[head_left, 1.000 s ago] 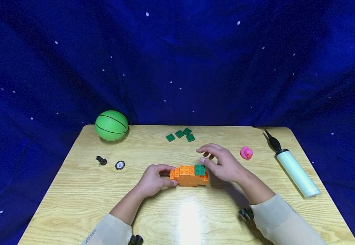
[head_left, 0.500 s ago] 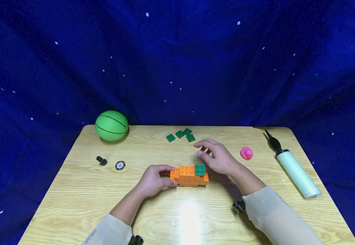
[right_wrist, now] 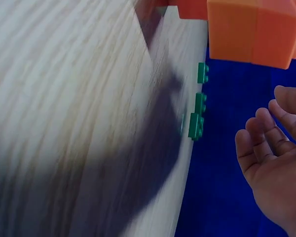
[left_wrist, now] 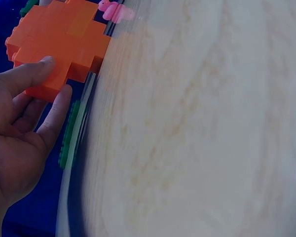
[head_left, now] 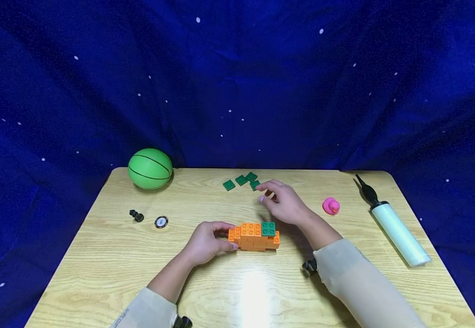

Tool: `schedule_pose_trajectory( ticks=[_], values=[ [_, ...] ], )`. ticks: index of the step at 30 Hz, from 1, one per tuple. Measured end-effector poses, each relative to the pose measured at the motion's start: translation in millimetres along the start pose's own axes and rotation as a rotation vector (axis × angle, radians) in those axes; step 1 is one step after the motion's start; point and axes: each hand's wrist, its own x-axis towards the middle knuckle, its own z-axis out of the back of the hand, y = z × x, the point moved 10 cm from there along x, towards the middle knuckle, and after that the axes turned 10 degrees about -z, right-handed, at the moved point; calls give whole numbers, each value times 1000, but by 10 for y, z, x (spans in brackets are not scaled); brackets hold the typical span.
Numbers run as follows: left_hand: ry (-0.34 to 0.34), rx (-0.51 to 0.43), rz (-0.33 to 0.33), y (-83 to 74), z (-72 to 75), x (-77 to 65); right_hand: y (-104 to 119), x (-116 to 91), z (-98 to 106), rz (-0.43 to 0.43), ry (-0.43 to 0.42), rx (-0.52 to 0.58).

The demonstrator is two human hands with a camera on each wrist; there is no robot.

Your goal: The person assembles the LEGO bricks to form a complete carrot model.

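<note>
My left hand (head_left: 205,243) grips the left end of an orange toy-brick build (head_left: 253,243), thumb in front and fingers behind. A green plate brick (head_left: 268,228) sits on top of the build near its right end. In the left wrist view the orange bricks (left_wrist: 64,37) show their stepped side, pinched by the thumb and fingers. My right hand (head_left: 284,203) hovers behind and right of the build, holding nothing, its fingers loosely bent. Its fingertips come close to the nearest of several loose green plate bricks (head_left: 241,180); whether they touch it cannot be told.
A green ball (head_left: 150,168) stands at the back left. A black chess pawn (head_left: 136,216) and a poker chip (head_left: 161,222) lie left of the build. On the right are a pink rubber duck (head_left: 331,206) and a hand pump (head_left: 400,233). A blue curtain (head_left: 237,91) hangs behind the table.
My right hand has moved away from the build, back and to the left, toward the loose green bricks. The left hand and the orange build have stayed in place.
</note>
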Motion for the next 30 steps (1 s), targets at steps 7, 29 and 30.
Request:
schedule_pose_trajectory(
  ticks=[7,29,30],
  values=[
    [8,10,-5,-12,-4,-16,-99,151,-60,-34,-1,-13],
    [6,25,5,-21,-4,-7,-490,546,-239,-127,44,-170],
    [6,25,7,-22,-4,-7,-510,555,-248,-132,47,-178]
  ],
)
